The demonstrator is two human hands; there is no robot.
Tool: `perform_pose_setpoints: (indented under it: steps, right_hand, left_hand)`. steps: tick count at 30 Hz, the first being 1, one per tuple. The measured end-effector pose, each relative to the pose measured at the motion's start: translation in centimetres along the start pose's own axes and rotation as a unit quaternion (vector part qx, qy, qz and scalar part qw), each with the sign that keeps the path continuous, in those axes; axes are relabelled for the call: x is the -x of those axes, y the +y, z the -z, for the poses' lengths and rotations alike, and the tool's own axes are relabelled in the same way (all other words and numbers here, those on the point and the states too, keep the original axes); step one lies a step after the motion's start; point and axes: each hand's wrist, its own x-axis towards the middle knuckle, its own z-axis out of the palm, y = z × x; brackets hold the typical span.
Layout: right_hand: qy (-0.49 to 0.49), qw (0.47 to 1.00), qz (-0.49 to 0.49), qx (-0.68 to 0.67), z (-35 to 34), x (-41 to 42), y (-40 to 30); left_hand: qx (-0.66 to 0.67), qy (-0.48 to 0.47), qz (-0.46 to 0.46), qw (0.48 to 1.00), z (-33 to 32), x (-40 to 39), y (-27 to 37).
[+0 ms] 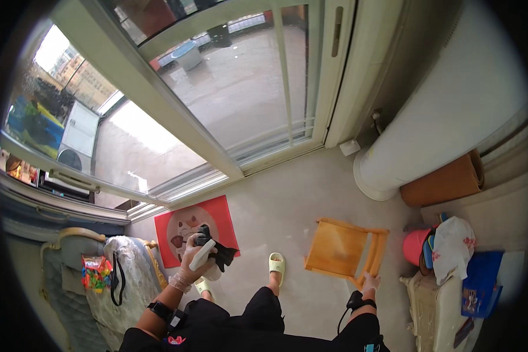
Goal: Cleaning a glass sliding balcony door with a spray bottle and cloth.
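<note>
My left hand [193, 259], in a clear disposable glove, holds a white bottle [202, 255] that looks like a spray bottle. A crumpled black cloth [225, 256] is bunched in the same hand and hangs off to its right. The fingers are partly hidden behind the bottle. My right hand [370, 282], also gloved, grips the near top corner of a wooden chair [338, 246]. Its flat seat faces up at me, with the back rails on the right. The chair's legs are mostly hidden below it.
Glazed sliding doors [242, 171] stand ahead; a red cat-print mat [231, 220] lies before them. A plastic-wrapped upholstered chair [110, 303] is at left. On the right are a white column-shaped appliance [422, 119], a brown roll [444, 180], a pink bucket [416, 251] and a white bag [453, 251].
</note>
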Motion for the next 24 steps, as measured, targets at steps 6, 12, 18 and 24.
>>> perform_pose_setpoints:
  steps: [6,12,18,24]
  right_hand:
    - [-0.148,0.983,0.027,-0.104,-1.4,-1.2,0.3]
    - [-0.151,0.987,0.033,-0.047,-9.1,2.5,-1.2]
    - [-0.212,0.973,0.077,0.039,-18.3,15.7,-7.2]
    - [-0.189,0.968,0.105,0.129,-27.4,23.5,-9.5]
  left_hand:
    - [0.024,-0.006,-0.018,1.0,-0.8,1.6,-1.6]
    - [0.016,0.031,-0.032,0.999,1.0,5.9,-3.7]
    - [-0.002,0.137,0.002,0.991,4.7,11.2,-5.5]
    - [-0.007,0.247,0.046,0.968,8.2,16.5,-9.3]
